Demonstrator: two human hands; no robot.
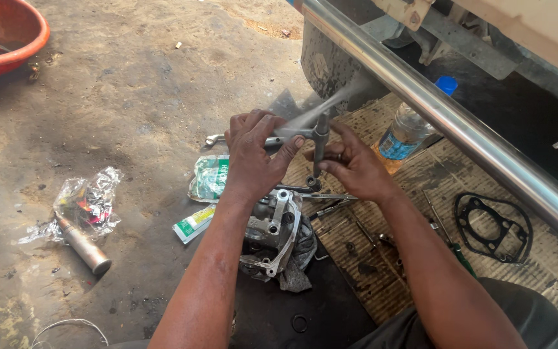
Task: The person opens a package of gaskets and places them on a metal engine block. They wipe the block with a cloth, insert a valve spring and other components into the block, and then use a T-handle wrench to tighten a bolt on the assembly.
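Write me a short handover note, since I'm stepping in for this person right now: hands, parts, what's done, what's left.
Left hand: gripping the crossbar of the T-handle wrench, which is blurred with spin.
Right hand: fingers steadying the wrench shaft, its tip down at the top of the engine part.
Engine part sits on a rag on the ground, beside the cardboard holding loose bolts and small tools. Black gasket lies to the right, not fitted.
Done: cannot tell how many bolts are turned.
Left: probably the bolt under the wrench; gasket still off.
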